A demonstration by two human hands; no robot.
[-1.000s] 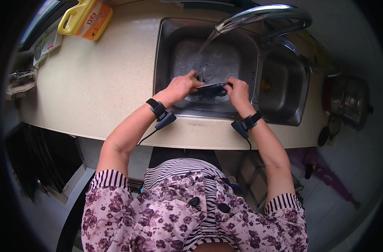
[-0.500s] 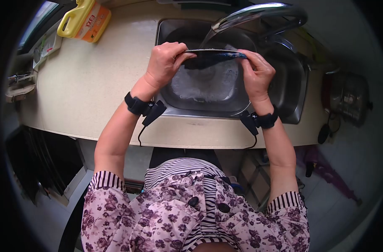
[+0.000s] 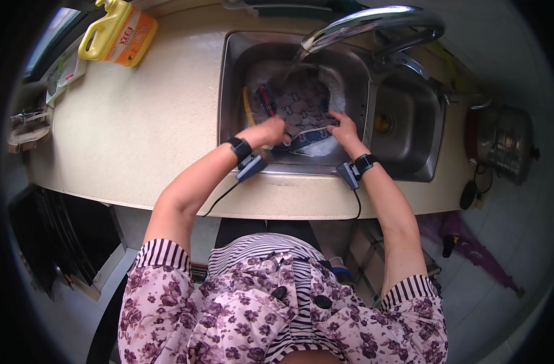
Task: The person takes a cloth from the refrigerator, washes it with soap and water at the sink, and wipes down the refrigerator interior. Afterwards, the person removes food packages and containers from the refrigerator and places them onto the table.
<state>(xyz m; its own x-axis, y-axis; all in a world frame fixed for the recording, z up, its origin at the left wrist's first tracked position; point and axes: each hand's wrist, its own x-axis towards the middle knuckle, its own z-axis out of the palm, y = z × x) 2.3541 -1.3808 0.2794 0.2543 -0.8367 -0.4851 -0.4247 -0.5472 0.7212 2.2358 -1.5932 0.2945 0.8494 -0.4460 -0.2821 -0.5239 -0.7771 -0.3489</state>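
A dark blue-grey patterned cloth item (image 3: 298, 103) with a pale-trimmed edge and a red-and-blue band lies spread in the left sink basin (image 3: 228, 91). Its exact kind I cannot make out. My left hand (image 3: 272, 131) is closed at the near left end of the pale edge, with its fingertips partly blurred. At the right end of that edge, my right hand (image 3: 345, 127) grips the cloth with thumb and fingers. Whitish, sudsy water (image 3: 326, 147) surrounds the cloth. Water runs from the chrome faucet (image 3: 374, 21) onto the far part.
A second basin (image 3: 404, 133) adjoins on the right. The yellow detergent jug (image 3: 122, 33) stands at the back left of the beige counter (image 3: 137, 121). A pot with a glass lid (image 3: 501, 142) sits at far right. Each wrist carries a strapped device (image 3: 249, 167) with a cable.
Both hands have moved down toward the near side of the basin. The cloth, held up edge-on before, now lies spread in the basin with its patterned face showing.
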